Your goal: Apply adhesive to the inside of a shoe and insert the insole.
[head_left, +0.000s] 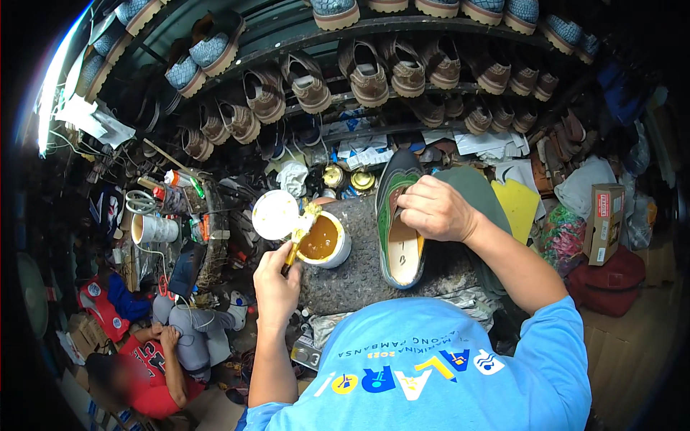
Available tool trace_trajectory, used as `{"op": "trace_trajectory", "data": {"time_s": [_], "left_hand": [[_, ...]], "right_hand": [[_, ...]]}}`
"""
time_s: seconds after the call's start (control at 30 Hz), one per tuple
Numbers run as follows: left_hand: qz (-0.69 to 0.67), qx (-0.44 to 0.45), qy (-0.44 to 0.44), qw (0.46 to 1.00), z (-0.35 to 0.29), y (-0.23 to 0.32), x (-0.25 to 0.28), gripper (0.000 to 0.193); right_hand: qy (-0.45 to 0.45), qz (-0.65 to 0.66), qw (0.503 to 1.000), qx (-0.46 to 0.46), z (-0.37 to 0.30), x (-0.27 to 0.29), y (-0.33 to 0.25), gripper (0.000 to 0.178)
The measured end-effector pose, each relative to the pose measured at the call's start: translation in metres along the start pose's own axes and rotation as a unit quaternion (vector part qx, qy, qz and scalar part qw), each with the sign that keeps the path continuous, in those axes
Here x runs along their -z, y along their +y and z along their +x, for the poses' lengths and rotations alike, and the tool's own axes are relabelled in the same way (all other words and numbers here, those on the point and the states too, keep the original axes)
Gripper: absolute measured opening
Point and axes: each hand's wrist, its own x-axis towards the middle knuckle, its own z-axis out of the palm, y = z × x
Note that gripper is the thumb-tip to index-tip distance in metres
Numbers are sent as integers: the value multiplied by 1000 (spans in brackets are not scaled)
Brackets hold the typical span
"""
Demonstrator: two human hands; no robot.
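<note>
A yellow-handled brush [294, 250] is held in my left hand [276, 279], its bristles coated in pale yellow glue. The brush head is at the left rim of a white tub [343, 253] that contains amber glue. A round white lid [275, 213] is beside the tub. My right hand [438, 208] has its fingers closed at the opening of a dark shoe [395, 176] with a green lining. Its pale insole [404, 260] shows below my fingers, which hide part of the opening.
The tub and shoe rest on a rough dark work surface [334, 291]. Brown shoes [365, 72] line the racks ahead. Small open cans [363, 179] stand behind the tub. A yellow sheet [516, 208] lies to the right. A person in red [154, 373] sits at lower left.
</note>
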Motion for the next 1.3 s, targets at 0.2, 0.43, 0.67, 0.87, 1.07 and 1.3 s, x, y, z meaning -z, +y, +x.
{"op": "trace_trajectory", "data": {"time_s": [0.2, 0.43, 0.67, 0.87, 1.07, 1.3], "left_hand": [[-335, 41, 168, 926, 7, 2, 19, 24], [-273, 34, 130, 952, 28, 20, 32, 12], [-310, 121, 87, 939, 35, -31, -29, 17], [-762, 285, 2, 582, 32, -66, -6, 25], [-703, 187, -158, 668, 30, -78, 28, 21], [-678, 153, -184, 695, 37, -42, 70, 15]], "right_hand": [[-40, 11, 998, -47, -8, -1, 4, 12], [-29, 130, 983, -128, -14, -9, 8, 29], [-28, 202, 970, -130, -8, -10, 12, 26], [-22, 263, 946, -189, -17, -6, 12, 27], [-22, 283, 940, -190, -17, -10, 19, 28], [-64, 283, 936, -197, -2, -1, 18, 29]]}}
